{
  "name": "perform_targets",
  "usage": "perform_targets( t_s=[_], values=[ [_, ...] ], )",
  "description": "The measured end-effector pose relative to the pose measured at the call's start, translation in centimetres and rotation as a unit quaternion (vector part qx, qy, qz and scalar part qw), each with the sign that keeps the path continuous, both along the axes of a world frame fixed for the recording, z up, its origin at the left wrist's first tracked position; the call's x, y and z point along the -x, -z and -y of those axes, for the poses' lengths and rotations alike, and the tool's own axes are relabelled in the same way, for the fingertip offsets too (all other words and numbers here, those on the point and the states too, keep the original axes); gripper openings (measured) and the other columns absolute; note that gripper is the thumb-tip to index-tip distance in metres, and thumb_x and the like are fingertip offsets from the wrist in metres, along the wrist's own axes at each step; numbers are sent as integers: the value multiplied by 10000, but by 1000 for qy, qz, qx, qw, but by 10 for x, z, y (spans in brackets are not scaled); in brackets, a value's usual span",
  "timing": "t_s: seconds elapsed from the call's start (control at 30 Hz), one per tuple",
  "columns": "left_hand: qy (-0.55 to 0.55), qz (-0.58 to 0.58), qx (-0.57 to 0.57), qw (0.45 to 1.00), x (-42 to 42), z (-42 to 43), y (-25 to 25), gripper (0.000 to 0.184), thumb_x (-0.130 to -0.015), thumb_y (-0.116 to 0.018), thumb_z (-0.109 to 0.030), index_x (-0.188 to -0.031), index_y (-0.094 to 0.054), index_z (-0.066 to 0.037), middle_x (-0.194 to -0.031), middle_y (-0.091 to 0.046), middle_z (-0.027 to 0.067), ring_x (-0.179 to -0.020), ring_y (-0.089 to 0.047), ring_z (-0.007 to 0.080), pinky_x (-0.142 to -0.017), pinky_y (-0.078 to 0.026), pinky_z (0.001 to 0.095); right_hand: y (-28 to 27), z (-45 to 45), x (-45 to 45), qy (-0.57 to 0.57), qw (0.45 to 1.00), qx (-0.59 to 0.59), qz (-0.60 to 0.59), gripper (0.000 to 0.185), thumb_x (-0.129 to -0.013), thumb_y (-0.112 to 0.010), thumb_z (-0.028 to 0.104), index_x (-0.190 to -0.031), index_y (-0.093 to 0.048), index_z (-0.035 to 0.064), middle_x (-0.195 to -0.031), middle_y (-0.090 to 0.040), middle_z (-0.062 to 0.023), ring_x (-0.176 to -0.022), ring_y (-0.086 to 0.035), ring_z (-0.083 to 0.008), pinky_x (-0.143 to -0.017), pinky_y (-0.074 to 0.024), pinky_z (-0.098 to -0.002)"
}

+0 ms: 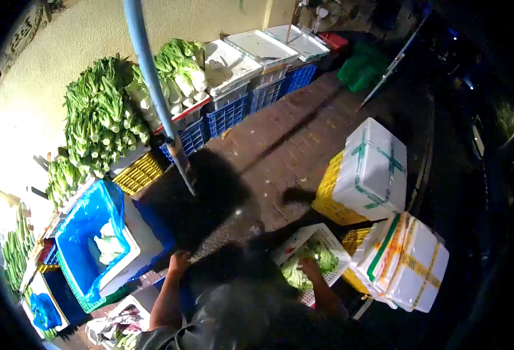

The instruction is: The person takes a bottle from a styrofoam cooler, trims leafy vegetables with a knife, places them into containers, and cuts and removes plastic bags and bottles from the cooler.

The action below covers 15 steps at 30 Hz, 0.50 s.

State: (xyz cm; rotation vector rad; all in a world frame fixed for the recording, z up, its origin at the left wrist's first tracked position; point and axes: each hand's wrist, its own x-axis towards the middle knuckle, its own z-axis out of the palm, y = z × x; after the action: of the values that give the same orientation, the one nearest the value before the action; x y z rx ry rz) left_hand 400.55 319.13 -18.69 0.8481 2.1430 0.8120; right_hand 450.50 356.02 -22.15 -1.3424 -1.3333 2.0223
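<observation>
My right hand (309,267) is over a white slatted basket (338,248), its fingers curled at the leafy green lettuce (324,258) inside. More pale leaves lie under and beside that hand. To the left, my left hand (180,262) hangs with fingers curled in, and nothing shows in it. It is beside a white foam box (133,256). A blue plastic liner (73,236) covers the inside of the large container there, with a pale green vegetable (108,244) at the bottom.
Bundled leafy greens (102,111) and long-leaf lettuce (178,73) are stacked along the wall. A slanted pole (154,81) stands before them. Foam boxes (379,169) sit on yellow crates (333,192) at right. Blue crates (227,114) line the far side.
</observation>
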Motion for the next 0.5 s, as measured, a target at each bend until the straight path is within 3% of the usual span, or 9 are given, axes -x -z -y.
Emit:
perform_targets(
  t_s=[0.03, 0.07, 0.1, 0.13, 0.17, 0.2, 0.27, 0.37, 0.5],
  values=[
    [89, -158, 4, 983, 16, 18, 47, 341, -893, -654, -281, -1159, -638, -67, -966, -675, 75, -742, -631, 174, -625, -521, 327, -4, -35, 19, 6, 997, 20, -73, 364, -914, -631, 255, -1161, -578, -6, -906, -646, -114, -664, -624, -260, -610, -505, -352],
    [101, -338, -27, 935, 18, 29, 92, 398, -907, -623, -318, -1243, -567, -112, -1047, -653, 88, -793, -632, 234, -666, -515, 402, -5, -93, 53, -52, 998, -18, -25, 322, -915, -625, 237, -1139, -589, 7, -883, -647, -99, -658, -620, -246, -610, -504, -342],
    [75, -516, -41, 852, 20, 30, 116, 462, -921, -593, -355, -1327, -496, -157, -1129, -632, 101, -844, -632, 295, -707, -508, 477, -6, -138, 76, -105, 993, -48, 29, 282, -917, -620, 218, -1117, -599, 21, -860, -648, -85, -652, -616, -232, -609, -503, -331],
    [-22, -141, 41, 989, 21, 0, 78, 463, -918, -595, -356, -1325, -499, -157, -1131, -630, 102, -848, -633, 294, -708, -509, 476, -22, -157, 93, -114, 990, -59, 59, 240, -915, -620, 203, -1083, -609, 32, -834, -645, -65, -648, -613, -211, -604, -499, -317],
    [-215, 129, 108, 962, 26, -42, 45, 464, -915, -597, -358, -1323, -501, -157, -1133, -629, 102, -851, -633, 294, -710, -510, 474, -39, -175, 110, -124, 986, -69, 88, 199, -913, -619, 189, -1049, -619, 44, -807, -642, -46, -644, -609, -190, -600, -494, -304],
    [-270, 178, 111, 940, 30, -70, 26, 465, -912, -598, -359, -1320, -503, -156, -1136, -628, 103, -855, -633, 294, -711, -511, 473, -71, -206, 152, -96, 989, -79, 81, 157, -906, -624, 178, -1003, -628, 54, -777, -635, -21, -643, -607, -161, -590, -487, -287],
    [-315, 213, 102, 919, 35, -108, 4, 467, -907, -602, -362, -1315, -507, -156, -1140, -625, 104, -862, -634, 293, -714, -513, 470, -138, -261, 230, -93, 980, -17, 178, 110, -890, -615, 141, -946, -624, 46, -778, -620, -6, -641, -585, -109, -572, -462, -264],
    [-322, 224, 103, 914, 37, -146, 4, 471, -899, -607, -367, -1308, -513, -155, -1147, -621, 106, -873, -634, 293, -718, -517, 465, -84, -365, 294, -250, 934, -218, 137, 122, -893, -636, 165, -946, -630, 55, -775, -616, -4, -662, -575, -79, -566, -456, -253],
    [-327, 242, 117, 906, 42, -192, 8, 475, -887, -613, -373, -1298, -521, -153, -1156, -616, 109, -888, -635, 292, -724, -521, 459, -57, -444, 404, -239, 919, -313, -7, 148, -900, -649, 196, -925, -634, 51, -803, -632, -29, -709, -595, -133, -625, -491, -292]
  ],
)
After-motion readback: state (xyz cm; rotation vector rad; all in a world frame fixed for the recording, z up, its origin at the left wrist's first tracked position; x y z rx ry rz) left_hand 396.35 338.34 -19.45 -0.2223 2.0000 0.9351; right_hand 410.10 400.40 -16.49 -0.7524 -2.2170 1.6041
